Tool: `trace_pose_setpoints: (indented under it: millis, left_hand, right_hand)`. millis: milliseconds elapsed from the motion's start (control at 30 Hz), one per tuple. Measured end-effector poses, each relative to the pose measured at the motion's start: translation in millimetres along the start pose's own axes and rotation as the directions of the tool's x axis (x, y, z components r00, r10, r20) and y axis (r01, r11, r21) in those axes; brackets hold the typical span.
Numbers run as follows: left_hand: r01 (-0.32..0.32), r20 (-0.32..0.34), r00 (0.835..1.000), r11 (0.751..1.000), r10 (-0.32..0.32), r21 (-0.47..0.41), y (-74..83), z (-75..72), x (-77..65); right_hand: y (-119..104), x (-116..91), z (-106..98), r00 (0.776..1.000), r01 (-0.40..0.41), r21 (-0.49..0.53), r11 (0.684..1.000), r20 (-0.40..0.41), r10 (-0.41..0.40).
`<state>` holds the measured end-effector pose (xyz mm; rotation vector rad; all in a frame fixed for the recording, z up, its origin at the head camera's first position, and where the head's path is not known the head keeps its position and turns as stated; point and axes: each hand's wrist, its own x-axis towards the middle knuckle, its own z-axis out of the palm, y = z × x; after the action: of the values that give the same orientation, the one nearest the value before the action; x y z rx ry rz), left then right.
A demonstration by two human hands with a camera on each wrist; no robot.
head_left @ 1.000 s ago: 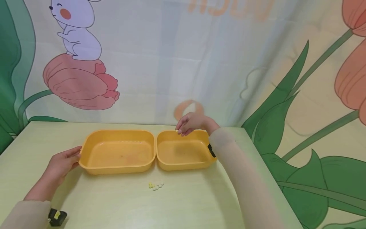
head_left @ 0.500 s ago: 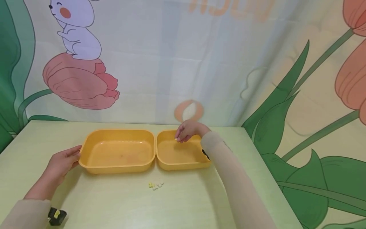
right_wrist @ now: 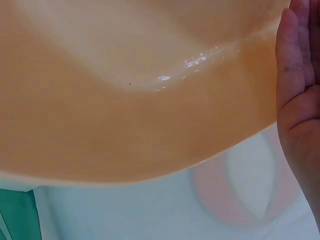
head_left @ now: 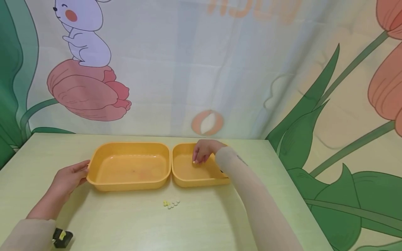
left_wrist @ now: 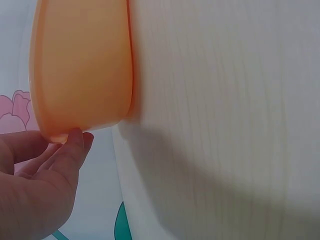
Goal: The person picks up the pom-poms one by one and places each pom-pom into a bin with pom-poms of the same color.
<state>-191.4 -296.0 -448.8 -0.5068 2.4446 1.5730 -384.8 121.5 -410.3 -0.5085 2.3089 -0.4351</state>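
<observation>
My left hand point(head_left: 68, 178) grips the left end of the larger yellow tray point(head_left: 128, 185). In the left wrist view, fingers point(left_wrist: 75, 145) lie on either side of that tray's rim. My right hand point(head_left: 203, 152) is down inside the smaller yellow tray point(head_left: 201, 182), fingertips low over its floor. Between thumb and finger it pinches a small pale piece point(head_left: 193, 162), too small to identify. In the right wrist view only the side of the hand point(right_wrist: 300, 85) shows, against the tray wall; its fingertips are out of frame.
Several tiny yellow pieces point(head_left: 165, 203) and whitish pieces point(head_left: 171, 206) lie on the pale table point(head_left: 150, 230) in front of the trays. The trays stand side by side. A printed cloth point(head_left: 150, 69) hangs behind the table.
My right hand has gone from above the smaller tray's back rim down and forward into the tray, with the small pale piece in its fingertips. The left hand has stayed put.
</observation>
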Motion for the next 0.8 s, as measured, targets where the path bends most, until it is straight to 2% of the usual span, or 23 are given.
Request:
trace_pose_setpoints:
  millis: [367,533,800]
  left_hand:
    - [0.002,0.005,1.000,1.000,-0.002,-0.008,2.1,0.9,-2.4]
    - [-0.002,0.009,1.000,1.000,0.002,-0.003,-0.4,-0.1,-2.8]
    - [0.007,-0.024,1.000,1.000,-0.007,-0.022,0.3,1.2,-1.5]
  right_hand:
    - [-5.1,-1.1,6.0,0.999,-0.023,-0.072,0.997,0.028,0.025]
    - [-2.0,3.3,11.9,0.998,-0.046,-0.046,0.998,0.035,0.048]
    - [-5.8,1.7,14.1,0.997,-0.052,-0.002,0.999,0.052,0.052]
